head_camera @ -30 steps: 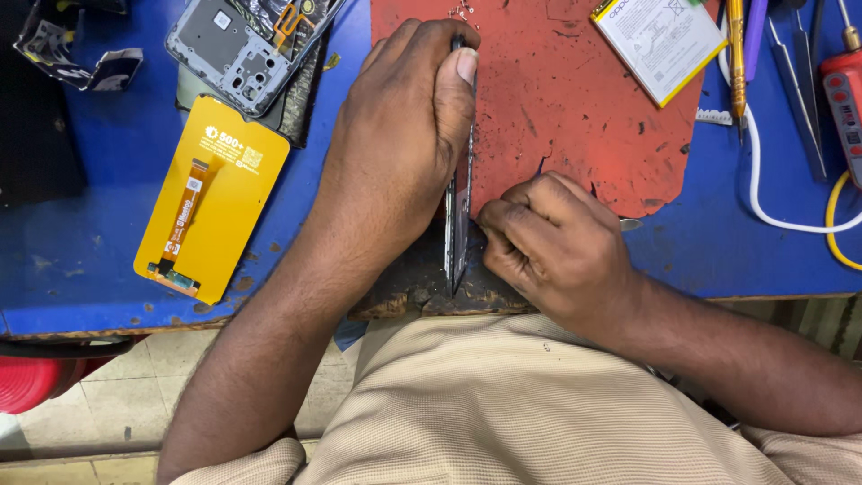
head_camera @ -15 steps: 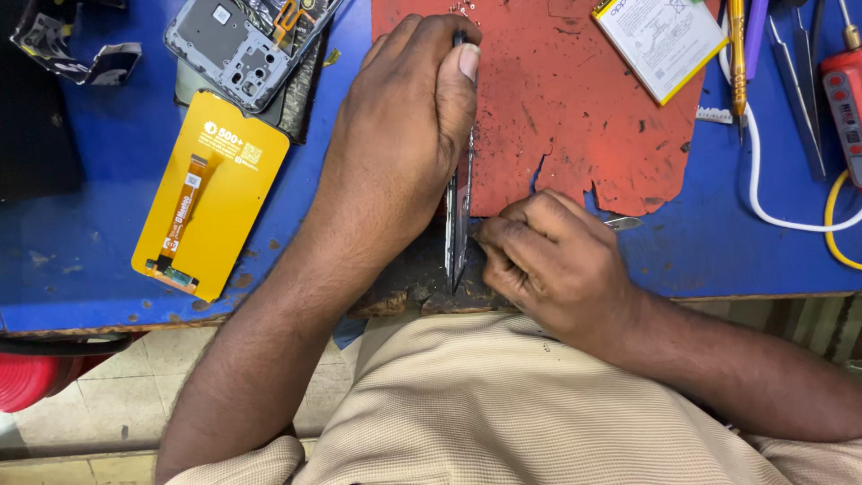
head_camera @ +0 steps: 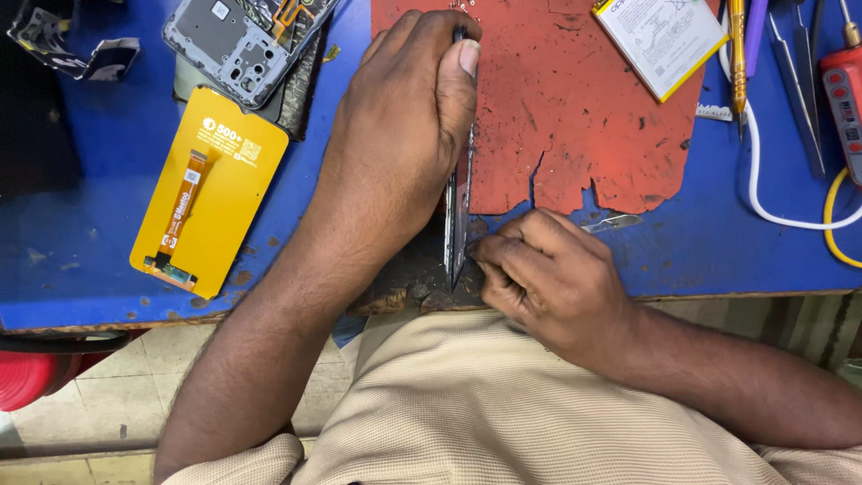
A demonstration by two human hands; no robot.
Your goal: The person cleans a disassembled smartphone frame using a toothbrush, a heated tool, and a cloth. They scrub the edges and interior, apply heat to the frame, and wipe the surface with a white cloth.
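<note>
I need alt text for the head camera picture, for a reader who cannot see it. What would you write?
Seen from above, a left hand holds a thin phone screen panel on edge at the front of a blue workbench, while the right hand works a small metal tool at its lower end. A worn red mat, a yellow parts card and a grey phone frame lie around.
</note>
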